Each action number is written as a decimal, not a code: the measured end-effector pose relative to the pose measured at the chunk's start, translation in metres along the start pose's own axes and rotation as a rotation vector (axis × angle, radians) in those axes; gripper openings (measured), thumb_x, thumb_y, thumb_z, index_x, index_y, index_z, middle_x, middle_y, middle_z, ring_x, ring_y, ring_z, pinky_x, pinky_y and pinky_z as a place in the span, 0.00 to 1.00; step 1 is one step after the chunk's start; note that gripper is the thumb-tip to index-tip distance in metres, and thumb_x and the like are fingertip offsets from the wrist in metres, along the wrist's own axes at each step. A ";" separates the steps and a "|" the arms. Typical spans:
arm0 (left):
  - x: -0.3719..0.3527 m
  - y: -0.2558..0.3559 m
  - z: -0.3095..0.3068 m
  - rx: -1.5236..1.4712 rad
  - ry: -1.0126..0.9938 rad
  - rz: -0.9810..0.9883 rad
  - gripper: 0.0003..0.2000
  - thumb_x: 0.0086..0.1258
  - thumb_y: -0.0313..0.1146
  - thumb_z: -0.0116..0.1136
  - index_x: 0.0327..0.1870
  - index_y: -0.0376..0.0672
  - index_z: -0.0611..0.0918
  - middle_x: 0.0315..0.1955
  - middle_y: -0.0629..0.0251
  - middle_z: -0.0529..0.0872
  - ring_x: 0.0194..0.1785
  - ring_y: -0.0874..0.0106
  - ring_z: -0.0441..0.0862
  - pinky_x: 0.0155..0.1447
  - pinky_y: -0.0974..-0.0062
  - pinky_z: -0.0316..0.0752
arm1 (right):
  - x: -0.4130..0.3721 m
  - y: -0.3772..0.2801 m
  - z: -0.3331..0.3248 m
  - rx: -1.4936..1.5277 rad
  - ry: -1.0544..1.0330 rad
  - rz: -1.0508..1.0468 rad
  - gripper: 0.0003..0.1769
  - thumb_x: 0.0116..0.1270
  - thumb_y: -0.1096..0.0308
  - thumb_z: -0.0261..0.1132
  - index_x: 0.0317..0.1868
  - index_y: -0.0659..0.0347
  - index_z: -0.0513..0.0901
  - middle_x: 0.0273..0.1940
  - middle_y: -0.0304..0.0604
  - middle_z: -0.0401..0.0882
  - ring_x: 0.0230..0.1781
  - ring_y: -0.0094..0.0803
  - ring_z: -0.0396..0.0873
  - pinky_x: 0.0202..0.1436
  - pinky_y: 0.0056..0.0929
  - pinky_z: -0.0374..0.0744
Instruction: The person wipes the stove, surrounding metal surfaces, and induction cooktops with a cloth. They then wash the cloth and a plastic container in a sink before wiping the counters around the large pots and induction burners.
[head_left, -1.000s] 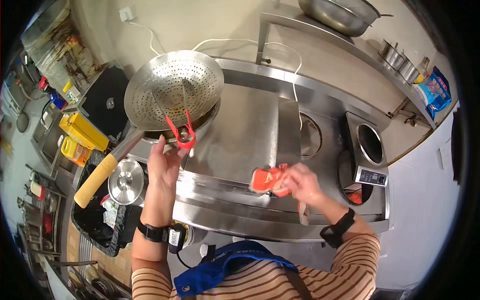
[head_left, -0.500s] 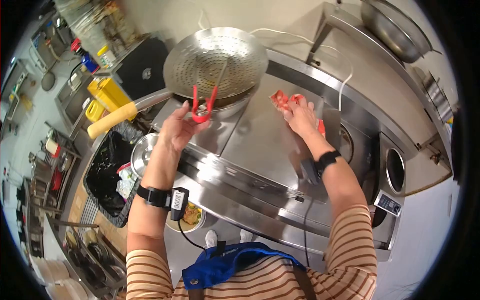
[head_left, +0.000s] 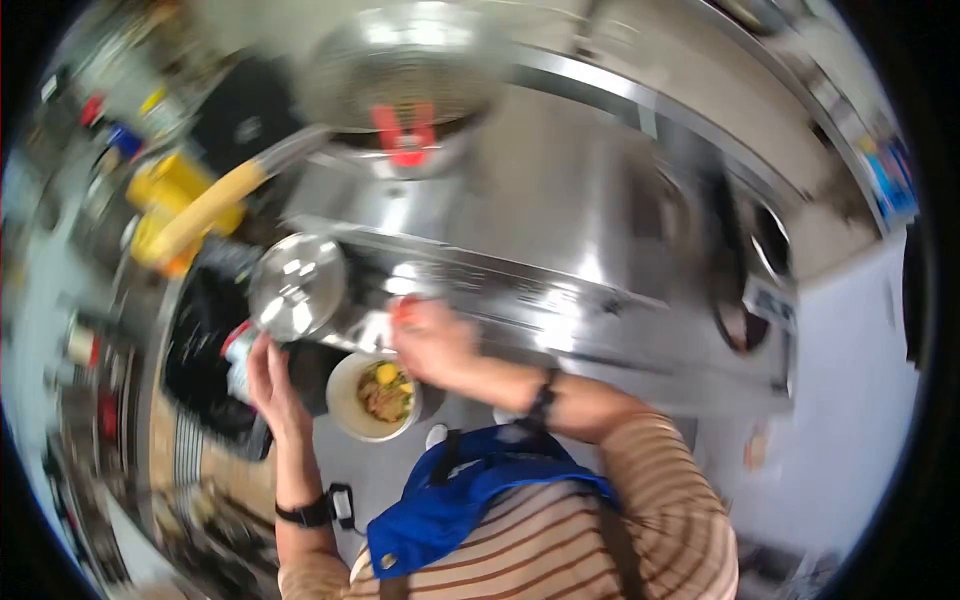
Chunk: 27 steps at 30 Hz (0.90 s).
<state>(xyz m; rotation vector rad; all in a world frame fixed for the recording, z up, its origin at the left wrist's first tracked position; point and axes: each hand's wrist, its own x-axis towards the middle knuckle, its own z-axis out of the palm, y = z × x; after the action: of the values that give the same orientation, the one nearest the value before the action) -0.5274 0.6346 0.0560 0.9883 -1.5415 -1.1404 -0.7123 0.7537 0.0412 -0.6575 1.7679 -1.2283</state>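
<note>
My right hand (head_left: 435,345), smeared by motion, is closed on a crumpled red wrapper (head_left: 405,311), most of it hidden by the fingers. It is over the front edge of the steel counter, just above the right side of a white bucket (head_left: 343,408) that holds food scraps. My left hand (head_left: 275,390) has its fingers stretched out and nothing in them. Its fingertips are by the lower rim of a round metal bowl (head_left: 298,285), at the right edge of a black-lined bin (head_left: 205,395). Red-and-white packaging (head_left: 238,358) lies in the bin beside those fingers.
A perforated metal strainer (head_left: 400,75) sits on a pan at the back of the counter (head_left: 545,190), with a red clamp (head_left: 405,140) at its front. The pan's yellow handle (head_left: 212,208) juts left over yellow containers (head_left: 165,190). A dark round opening (head_left: 770,240) is at right.
My right hand has picked up the red wrapper from the counter and carried it left and toward me. My left hand has left the red clamp and come down beside the bin.
</note>
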 end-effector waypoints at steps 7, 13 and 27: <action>-0.030 -0.032 0.035 -0.071 -0.672 -0.004 0.15 0.73 0.33 0.48 0.55 0.33 0.72 0.55 0.59 0.74 0.57 0.71 0.71 0.61 0.73 0.65 | -0.033 0.137 -0.009 -1.122 0.687 -0.349 0.08 0.52 0.59 0.59 0.34 0.43 0.81 0.40 0.38 0.70 0.41 0.36 0.69 0.39 0.38 0.69; -0.057 -0.071 0.044 0.184 -1.534 -0.185 0.11 0.67 0.29 0.53 0.48 0.35 0.77 0.45 0.67 0.79 0.47 0.77 0.73 0.55 0.80 0.66 | -0.198 0.231 -0.170 -1.074 1.457 0.231 0.13 0.51 0.63 0.62 0.39 0.49 0.80 0.46 0.50 0.72 0.40 0.44 0.70 0.38 0.41 0.73; -0.349 -0.073 0.168 0.926 -2.475 0.335 0.17 0.63 0.36 0.60 0.50 0.39 0.77 0.39 0.66 0.81 0.38 0.74 0.76 0.43 0.74 0.72 | -0.642 0.436 0.112 0.600 1.709 0.904 0.30 0.57 0.36 0.59 0.29 0.59 0.85 0.28 0.50 0.82 0.32 0.45 0.81 0.41 0.36 0.77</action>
<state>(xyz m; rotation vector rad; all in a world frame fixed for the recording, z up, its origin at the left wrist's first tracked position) -0.6063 0.9826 -0.1112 -1.2279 -3.9601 -1.0341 -0.2781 1.3775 -0.1530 1.8841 2.1095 -1.4856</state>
